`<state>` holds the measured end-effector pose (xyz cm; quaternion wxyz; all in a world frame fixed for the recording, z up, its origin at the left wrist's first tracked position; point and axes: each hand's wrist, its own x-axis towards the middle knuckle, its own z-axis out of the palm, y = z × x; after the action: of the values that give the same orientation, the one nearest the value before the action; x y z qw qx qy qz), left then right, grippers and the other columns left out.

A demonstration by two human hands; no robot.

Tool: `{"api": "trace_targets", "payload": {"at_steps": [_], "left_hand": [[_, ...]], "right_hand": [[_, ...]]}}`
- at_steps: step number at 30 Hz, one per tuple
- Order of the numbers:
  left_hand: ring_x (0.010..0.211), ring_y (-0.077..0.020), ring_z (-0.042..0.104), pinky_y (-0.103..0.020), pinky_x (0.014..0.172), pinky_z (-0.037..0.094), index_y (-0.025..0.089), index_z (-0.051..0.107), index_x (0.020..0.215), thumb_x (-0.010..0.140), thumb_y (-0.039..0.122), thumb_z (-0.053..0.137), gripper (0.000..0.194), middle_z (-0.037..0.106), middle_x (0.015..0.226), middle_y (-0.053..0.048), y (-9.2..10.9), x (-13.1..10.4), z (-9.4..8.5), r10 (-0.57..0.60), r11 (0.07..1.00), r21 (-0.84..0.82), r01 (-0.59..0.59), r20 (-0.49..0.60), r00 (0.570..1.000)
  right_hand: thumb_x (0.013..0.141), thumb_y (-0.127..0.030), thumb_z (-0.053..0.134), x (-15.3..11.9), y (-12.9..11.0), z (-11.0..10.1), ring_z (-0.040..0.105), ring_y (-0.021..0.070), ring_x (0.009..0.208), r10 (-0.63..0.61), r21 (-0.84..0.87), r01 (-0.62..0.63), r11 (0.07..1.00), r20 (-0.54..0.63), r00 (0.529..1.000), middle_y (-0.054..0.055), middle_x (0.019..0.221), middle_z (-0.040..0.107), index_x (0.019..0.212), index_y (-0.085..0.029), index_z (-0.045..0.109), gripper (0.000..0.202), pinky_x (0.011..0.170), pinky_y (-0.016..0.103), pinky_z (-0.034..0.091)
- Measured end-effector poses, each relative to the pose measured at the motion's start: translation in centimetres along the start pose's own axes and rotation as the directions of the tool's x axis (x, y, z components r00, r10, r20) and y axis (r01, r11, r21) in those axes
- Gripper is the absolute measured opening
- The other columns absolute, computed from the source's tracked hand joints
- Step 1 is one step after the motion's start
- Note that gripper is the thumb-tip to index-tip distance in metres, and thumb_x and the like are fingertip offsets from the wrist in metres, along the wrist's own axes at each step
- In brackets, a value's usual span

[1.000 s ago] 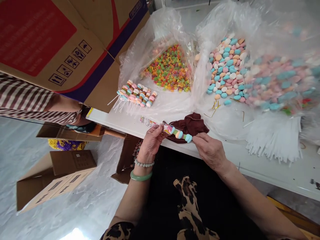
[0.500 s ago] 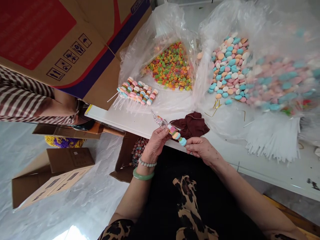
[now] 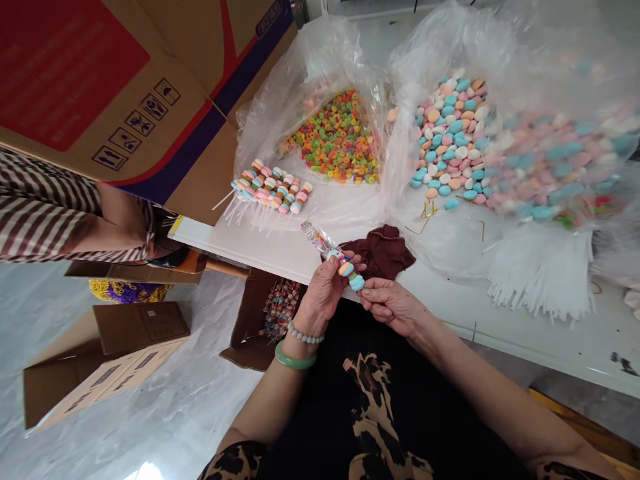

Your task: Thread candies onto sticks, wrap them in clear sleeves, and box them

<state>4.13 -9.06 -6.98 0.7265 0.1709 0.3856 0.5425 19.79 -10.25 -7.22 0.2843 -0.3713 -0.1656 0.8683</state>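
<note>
A candy skewer of pastel pieces sits tilted between my hands, with a clear printed wrapper at its far end. My left hand is closed around its upper part and the wrapper, the fingers behind it. Thumb and fingers of my right hand pinch its lower end, just below the blue candies; the stick there is mostly hidden. A dark red cloth lies on the white table just beyond my hands. To the left, several finished-looking candy skewers lie side by side.
Plastic bags hold small ring candies and pastel candies. White sticks lie in a bundle at the right. A large cardboard box stands at the left, near another person's arm. An open box of wrapped candies is below the table edge.
My left hand has slid down along the candy skewer and now covers more of it. The wrapper end shows straighter. The view has shifted slightly.
</note>
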Motion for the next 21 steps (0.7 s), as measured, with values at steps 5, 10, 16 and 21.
{"api": "trace_targets", "payload": {"at_steps": [5,10,16,21], "left_hand": [[0.095,-0.0255,0.069,-0.038,0.086,0.052,0.015,0.07,0.098,0.075,0.046,0.075,0.039,0.071,0.103,-0.008,0.4,-0.3,0.2,-0.1,0.995,-0.01,0.1,-0.003,0.995],[0.086,-0.0202,0.067,-0.033,0.078,0.052,0.014,0.071,0.094,0.077,0.042,0.074,0.033,0.071,0.099,-0.008,0.5,-0.4,0.0,0.035,0.974,0.227,-0.013,-0.096,0.995],[0.088,-0.017,0.064,-0.027,0.077,0.049,0.014,0.071,0.092,0.077,0.045,0.073,0.034,0.071,0.098,-0.008,-0.8,-0.8,1.3,0.143,0.93,0.358,-0.083,-0.146,0.979],[0.093,-0.0189,0.065,-0.031,0.082,0.051,0.015,0.071,0.1,0.077,0.045,0.074,0.038,0.069,0.107,-0.01,0.2,-0.5,0.8,-0.003,0.978,0.209,0.022,-0.09,0.996]], "right_hand": [[0.064,-0.021,0.077,0.5,0.4,-0.7,0.021,-0.0027,0.033,0.039,0.076,-0.043,0.996,0.048,0.998,-0.006,0.057,0.057,0.072,-0.016,0.053,0.026,0.033,0.013,0.008],[0.061,-0.03,0.075,0.6,0.5,-0.9,0.028,0.0005,0.033,-0.134,-0.146,0.11,0.983,-0.171,0.976,-0.002,0.055,0.06,0.067,-0.016,0.056,0.024,0.034,0.017,0.01],[0.07,-0.031,0.062,0.7,1.0,-0.2,0.038,0.0069,0.041,-0.465,-0.568,0.274,0.776,-0.222,0.857,-0.004,0.054,0.055,0.063,-0.02,0.058,0.014,0.041,0.022,0.027],[0.08,-0.031,0.057,0.4,0.9,0.0,0.048,0.011,0.057,-0.65,-0.737,0.388,0.553,-0.09,0.755,-0.003,0.062,0.057,0.068,-0.021,0.061,0.016,0.054,0.023,0.036]]}}
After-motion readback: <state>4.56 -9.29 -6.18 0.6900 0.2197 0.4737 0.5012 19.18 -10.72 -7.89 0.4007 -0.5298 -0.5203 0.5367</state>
